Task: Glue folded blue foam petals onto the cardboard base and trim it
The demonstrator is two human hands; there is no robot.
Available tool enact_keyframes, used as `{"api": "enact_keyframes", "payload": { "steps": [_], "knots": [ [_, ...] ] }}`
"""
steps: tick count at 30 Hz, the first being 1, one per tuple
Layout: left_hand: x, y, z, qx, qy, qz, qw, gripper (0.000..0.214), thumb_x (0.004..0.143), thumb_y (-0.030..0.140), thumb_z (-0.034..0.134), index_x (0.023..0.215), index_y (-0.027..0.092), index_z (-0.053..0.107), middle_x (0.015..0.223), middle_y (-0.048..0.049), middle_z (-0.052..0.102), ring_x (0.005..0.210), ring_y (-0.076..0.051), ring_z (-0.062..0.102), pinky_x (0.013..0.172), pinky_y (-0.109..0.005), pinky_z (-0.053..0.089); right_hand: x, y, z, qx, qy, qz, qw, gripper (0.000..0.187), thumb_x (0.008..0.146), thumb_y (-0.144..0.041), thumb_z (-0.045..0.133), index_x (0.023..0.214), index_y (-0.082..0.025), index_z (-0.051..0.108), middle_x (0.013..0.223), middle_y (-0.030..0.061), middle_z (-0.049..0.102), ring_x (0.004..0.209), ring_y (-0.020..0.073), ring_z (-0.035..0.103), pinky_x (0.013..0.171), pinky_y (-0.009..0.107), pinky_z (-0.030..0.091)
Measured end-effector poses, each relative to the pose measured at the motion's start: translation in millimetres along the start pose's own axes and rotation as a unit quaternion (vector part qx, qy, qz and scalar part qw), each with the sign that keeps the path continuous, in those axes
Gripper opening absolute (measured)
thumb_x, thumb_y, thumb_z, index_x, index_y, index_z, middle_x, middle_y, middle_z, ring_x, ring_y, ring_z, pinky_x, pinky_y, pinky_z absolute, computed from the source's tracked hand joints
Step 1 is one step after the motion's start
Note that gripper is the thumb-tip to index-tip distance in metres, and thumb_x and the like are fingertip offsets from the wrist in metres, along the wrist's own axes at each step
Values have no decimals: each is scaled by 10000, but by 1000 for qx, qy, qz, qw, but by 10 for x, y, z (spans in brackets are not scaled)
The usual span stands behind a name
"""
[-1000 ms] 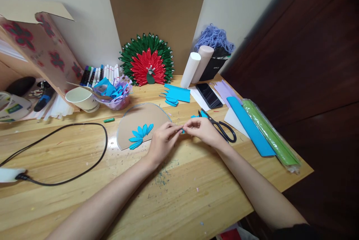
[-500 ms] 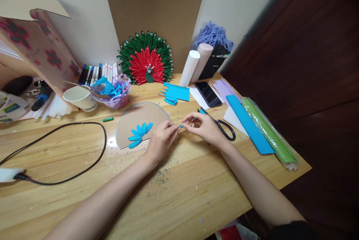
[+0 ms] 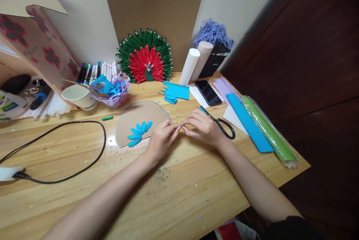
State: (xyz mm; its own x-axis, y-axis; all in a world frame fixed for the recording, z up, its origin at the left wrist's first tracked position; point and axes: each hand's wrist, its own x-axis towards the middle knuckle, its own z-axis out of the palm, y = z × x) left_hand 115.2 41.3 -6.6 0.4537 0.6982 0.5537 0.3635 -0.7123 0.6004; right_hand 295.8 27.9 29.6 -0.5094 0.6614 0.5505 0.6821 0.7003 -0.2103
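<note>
My left hand (image 3: 162, 137) and my right hand (image 3: 202, 126) meet fingertip to fingertip over the wooden table (image 3: 84, 180), both pinched on a small piece I cannot see now. Just left of them lies a half-round cardboard piece (image 3: 137, 117) with several blue paper petals (image 3: 138, 134) stuck on in a fan. Black-handled scissors (image 3: 224, 128) lie right beside my right hand. Cut blue paper pieces (image 3: 175, 92) rest further back.
A finished red and green paper fan (image 3: 146, 57) leans on a brown board (image 3: 153, 12). A paper cup (image 3: 77, 97), a bowl of blue scraps (image 3: 113, 90), markers (image 3: 95, 71), a phone (image 3: 208, 93), rolls (image 3: 190, 66), blue and green sheets (image 3: 259, 128), a black cable (image 3: 56, 150).
The blue piece seen between my fingertips earlier is now hidden as both hands close together. The hands stay at the same spot; the view shifted slightly.
</note>
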Motion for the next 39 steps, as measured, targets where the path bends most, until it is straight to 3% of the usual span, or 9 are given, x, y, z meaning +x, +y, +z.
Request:
{"api": "enact_keyframes", "payload": {
  "steps": [4, 9, 18, 22, 25, 28, 33, 36, 39],
  "knots": [
    [-10, -15, 11, -3, -20, -14, 1000, 164, 849, 192, 512, 929, 149, 648, 765, -43, 600, 709, -135, 553, 637, -241, 436, -3, 17, 6, -15, -5, -12, 1000, 76, 798, -121, 540, 813, -176, 590, 761, 60, 629, 766, 188, 503, 696, 323, 456],
    [-10, 0, -6, -8, -47, -36, 998, 159, 838, 172, 506, 888, 143, 655, 755, -45, 596, 686, -135, 545, 620, -240, 418, -16, 43, 32, 30, -30, 22, 999, 57, 802, -128, 535, 796, -175, 566, 752, 49, 617, 755, 178, 509, 684, 319, 443],
    [6, 3, -21, -49, -29, -95, 994, 146, 837, 199, 522, 770, 158, 645, 661, -6, 569, 618, -110, 500, 579, -220, 374, -12, 37, 0, 92, -17, 85, 992, 81, 798, -220, 587, 858, -173, 614, 742, 46, 610, 714, 160, 532, 658, 299, 450],
    [9, -4, -21, -60, -24, -114, 991, 138, 828, 204, 536, 778, 154, 655, 658, -5, 571, 606, -106, 497, 566, -215, 373, 5, -9, 8, 196, -32, 222, 955, 105, 775, -264, 616, 801, -164, 633, 732, 34, 596, 638, 127, 556, 587, 252, 464],
    [16, -8, -21, -66, -23, -122, 990, 151, 832, 214, 533, 774, 149, 656, 664, -9, 581, 605, -105, 505, 562, -214, 377, 13, -34, 40, 247, -37, 286, 925, 125, 767, -279, 613, 742, -158, 634, 722, 32, 603, 625, 121, 558, 574, 243, 466],
    [21, -4, -17, -63, -27, -117, 991, 160, 844, 219, 519, 816, 150, 661, 674, -12, 587, 617, -111, 516, 571, -217, 388, 10, -38, 80, 264, -25, 313, 912, 148, 753, -296, 621, 726, -151, 632, 715, 36, 611, 621, 122, 549, 574, 248, 465],
    [17, 2, -16, -60, -37, -89, 994, 232, 867, 183, 486, 1049, 180, 630, 751, -32, 607, 685, -128, 543, 604, -229, 412, -7, -14, 117, 298, -19, 348, 888, 188, 749, -328, 622, 756, -141, 644, 737, 47, 633, 649, 131, 560, 593, 260, 470],
    [17, -2, -15, -59, -28, -87, 994, 249, 865, 175, 492, 1073, 193, 627, 732, -25, 590, 677, -125, 537, 596, -225, 410, -8, -5, 116, 318, -34, 354, 879, 206, 731, -338, 638, 770, -136, 650, 736, 48, 637, 642, 130, 560, 588, 261, 468],
    [19, -4, -13, -56, -22, -94, 994, 238, 858, 174, 503, 1050, 187, 643, 707, -19, 576, 662, -120, 529, 594, -221, 405, 0, -18, 105, 307, -36, 345, 887, 181, 742, -317, 625, 764, -138, 646, 730, 43, 627, 632, 124, 545, 583, 258, 459]
  ]
}}
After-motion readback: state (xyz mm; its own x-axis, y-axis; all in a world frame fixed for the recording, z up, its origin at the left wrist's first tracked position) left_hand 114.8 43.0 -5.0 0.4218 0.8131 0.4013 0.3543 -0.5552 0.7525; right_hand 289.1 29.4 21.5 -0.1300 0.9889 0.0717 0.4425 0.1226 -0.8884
